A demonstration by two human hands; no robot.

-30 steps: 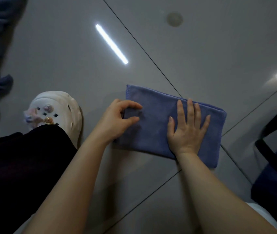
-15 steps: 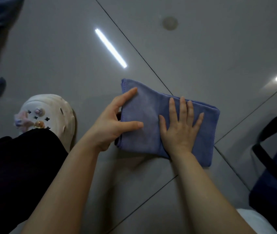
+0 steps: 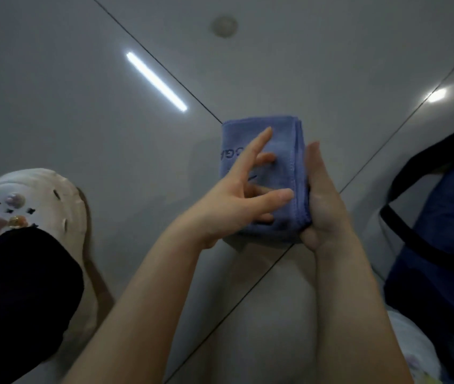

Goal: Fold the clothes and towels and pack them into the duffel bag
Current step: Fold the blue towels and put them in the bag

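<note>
**Head view: both hands on a folded blue towel**

Head camera looks straight down at a glossy tiled floor (image 3: pixel 331 65), and the towel (image 3: pixel 259 142) is our landmark, a small thick blue block lying on the tiles where two grout lines cross. Nearest us, two bare forearms reach up to it. On the towel's near-left, the left hand (image 3: pixel 237 200) is spread wide, fingers straight and splayed, resting flat on the top layer, thumb pointing across toward the stitched edge. Nothing curled, nothing pinched there. On the towel's right side, the right hand (image 3: pixel 323 200) stands on edge against the stacked folds, fingers straight along the side; the heel of the palm wraps the near-right corner. Whether hidden fingers tuck under the cloth, I cannot tell. Some dark lettering shows on the towel's left edge, too blurred to read.

Left of the towel, well apart, sits a white clog (image 3: pixel 45 198) with small charms on top, a dark trouser leg (image 3: pixel 18 286) over its near end. Right of the towel, also apart, the navy duffel bag (image 3: pixel 442 245) with its black strap runs off the frame edge. Beyond the towel, ceiling lights reflect off the tiles.
</note>
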